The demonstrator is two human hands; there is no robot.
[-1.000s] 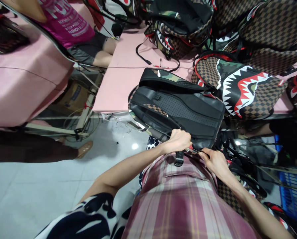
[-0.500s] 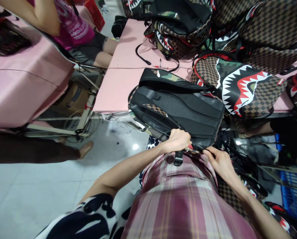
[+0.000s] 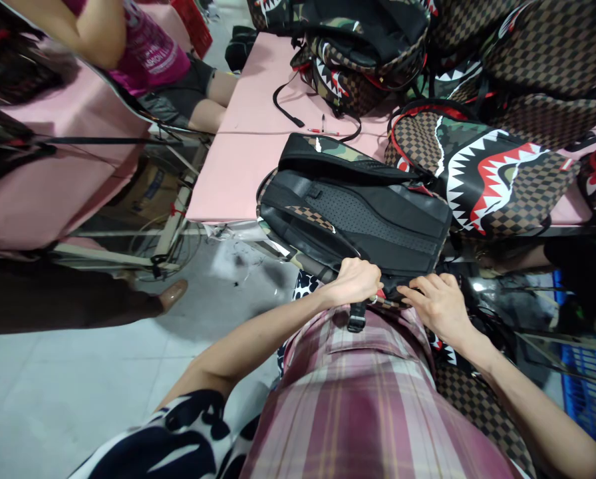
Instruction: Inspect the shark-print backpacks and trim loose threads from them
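Note:
A black backpack (image 3: 378,209) with checkered and camouflage trim lies back panel up across the table's front edge, its near end against my plaid apron (image 3: 358,386). My left hand (image 3: 356,281) is closed round the backpack's near edge by one shoulder strap. Below that hand hangs a short black strap with a buckle (image 3: 356,323). My right hand (image 3: 440,307) is at the near right corner, its bent fingers pinching the edge; the fingertips partly hide what they hold. Red and checkered material shows between the hands.
A shark-mouth backpack (image 3: 497,173) lies right on the pink table (image 3: 233,176), with more backpacks (image 3: 362,46) piled behind. Pens (image 3: 322,131) lie near a loose strap. A person (image 3: 151,56) sits at the left table; another person's leg (image 3: 78,299) reaches in. A blue crate (image 3: 585,386) stands low right.
My right hand has shifted slightly left and up along the backpack's near edge, its fingers now more bent. My left hand keeps its grip. At the far left, a dark bag and strap have come into view.

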